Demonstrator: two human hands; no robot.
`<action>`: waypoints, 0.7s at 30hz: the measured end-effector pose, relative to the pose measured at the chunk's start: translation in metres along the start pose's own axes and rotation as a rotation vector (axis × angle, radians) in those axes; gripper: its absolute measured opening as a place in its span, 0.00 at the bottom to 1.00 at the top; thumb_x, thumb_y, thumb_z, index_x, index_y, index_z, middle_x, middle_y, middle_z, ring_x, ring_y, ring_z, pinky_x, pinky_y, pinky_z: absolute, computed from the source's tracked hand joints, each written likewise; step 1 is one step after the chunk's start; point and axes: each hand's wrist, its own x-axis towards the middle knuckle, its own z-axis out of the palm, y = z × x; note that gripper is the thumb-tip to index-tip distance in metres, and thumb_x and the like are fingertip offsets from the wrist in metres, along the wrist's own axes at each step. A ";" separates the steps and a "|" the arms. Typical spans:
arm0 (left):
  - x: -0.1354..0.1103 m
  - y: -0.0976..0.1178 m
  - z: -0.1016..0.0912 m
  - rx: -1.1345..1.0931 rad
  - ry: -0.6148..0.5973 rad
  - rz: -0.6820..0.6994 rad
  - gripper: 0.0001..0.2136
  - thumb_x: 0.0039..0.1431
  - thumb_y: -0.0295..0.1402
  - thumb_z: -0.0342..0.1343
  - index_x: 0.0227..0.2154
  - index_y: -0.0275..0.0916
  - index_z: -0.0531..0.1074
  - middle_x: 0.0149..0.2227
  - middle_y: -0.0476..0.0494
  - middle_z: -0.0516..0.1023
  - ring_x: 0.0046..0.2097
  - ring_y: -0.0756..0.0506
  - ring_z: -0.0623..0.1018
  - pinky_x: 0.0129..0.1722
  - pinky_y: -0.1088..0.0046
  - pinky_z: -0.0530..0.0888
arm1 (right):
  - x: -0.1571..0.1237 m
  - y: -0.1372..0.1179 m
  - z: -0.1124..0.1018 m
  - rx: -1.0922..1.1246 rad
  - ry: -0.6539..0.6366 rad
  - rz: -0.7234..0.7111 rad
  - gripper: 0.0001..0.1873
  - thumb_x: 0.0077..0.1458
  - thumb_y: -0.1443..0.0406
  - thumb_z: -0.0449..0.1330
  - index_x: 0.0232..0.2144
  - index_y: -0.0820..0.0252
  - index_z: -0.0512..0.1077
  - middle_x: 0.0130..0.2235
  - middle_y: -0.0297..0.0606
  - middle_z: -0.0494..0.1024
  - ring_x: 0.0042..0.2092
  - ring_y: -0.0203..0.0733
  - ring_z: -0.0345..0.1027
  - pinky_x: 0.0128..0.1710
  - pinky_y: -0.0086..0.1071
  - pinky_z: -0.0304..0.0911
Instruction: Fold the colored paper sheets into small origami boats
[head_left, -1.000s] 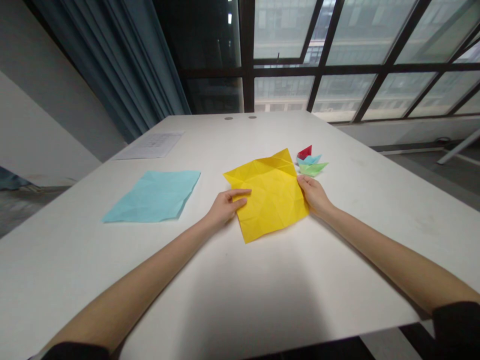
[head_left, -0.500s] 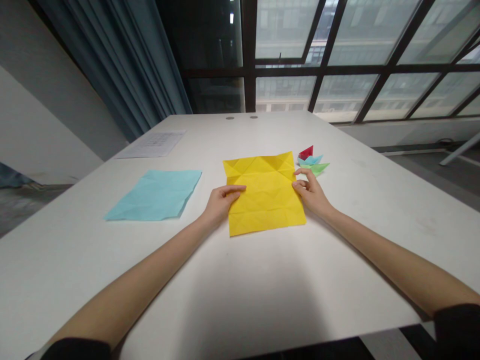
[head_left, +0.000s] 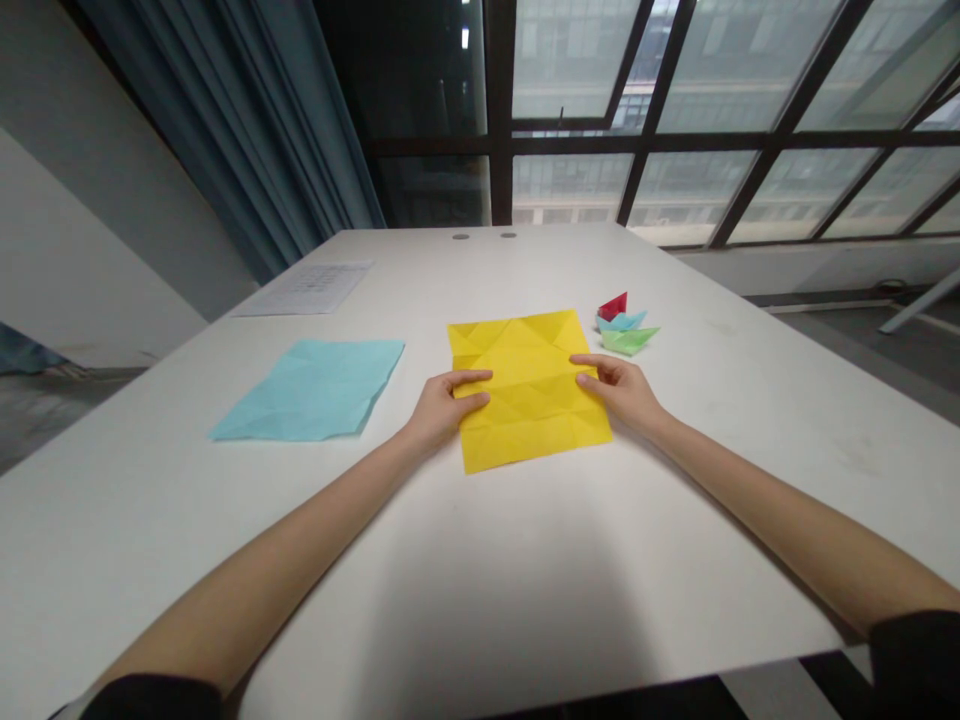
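Observation:
A square of yellow origami paper (head_left: 525, 400), crossed by many creases, lies unfolded in front of me. My left hand (head_left: 444, 408) grips its left edge, with the thumb and a finger showing on top of the sheet. At the right edge, my right hand (head_left: 619, 388) has hold of the same sheet, thumb and index finger over the paper. The other fingers of both hands are partly hidden. Just beyond my right hand stand small folded paper boats: a red one (head_left: 613, 306), a light blue one (head_left: 622, 321) and a green one (head_left: 630, 341).
A stack of light blue paper (head_left: 311, 390) lies to the left on the white table (head_left: 495, 570). Farther back on that side is a printed white sheet (head_left: 306, 288). Windows and a blue curtain stand behind the table, whose front edge runs close to me.
My right hand has shifted slightly inward over the yellow paper, uncovering more of the green boat. My left thumb has spread from the index finger. The sheet looks slightly turned and flatter.

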 end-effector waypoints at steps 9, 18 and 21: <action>-0.001 0.005 0.003 -0.154 0.037 -0.034 0.24 0.34 0.33 0.68 0.40 0.35 0.75 0.40 0.38 0.79 0.40 0.41 0.78 0.47 0.57 0.73 | 0.000 -0.007 0.002 0.148 0.033 0.072 0.23 0.39 0.56 0.68 0.39 0.58 0.75 0.31 0.37 0.78 0.36 0.46 0.71 0.34 0.39 0.68; -0.005 0.010 0.008 -0.309 0.000 -0.051 0.27 0.34 0.29 0.69 0.43 0.35 0.74 0.42 0.39 0.78 0.40 0.44 0.78 0.48 0.61 0.72 | -0.002 -0.018 0.009 0.467 0.023 0.198 0.21 0.34 0.60 0.71 0.35 0.58 0.76 0.34 0.39 0.80 0.38 0.43 0.74 0.44 0.39 0.66; -0.006 0.009 0.009 -0.271 -0.033 -0.015 0.27 0.35 0.31 0.69 0.44 0.37 0.73 0.45 0.39 0.77 0.42 0.44 0.77 0.49 0.62 0.71 | -0.004 -0.022 0.013 0.504 0.008 0.221 0.21 0.33 0.61 0.72 0.34 0.58 0.77 0.35 0.40 0.80 0.38 0.43 0.74 0.45 0.39 0.65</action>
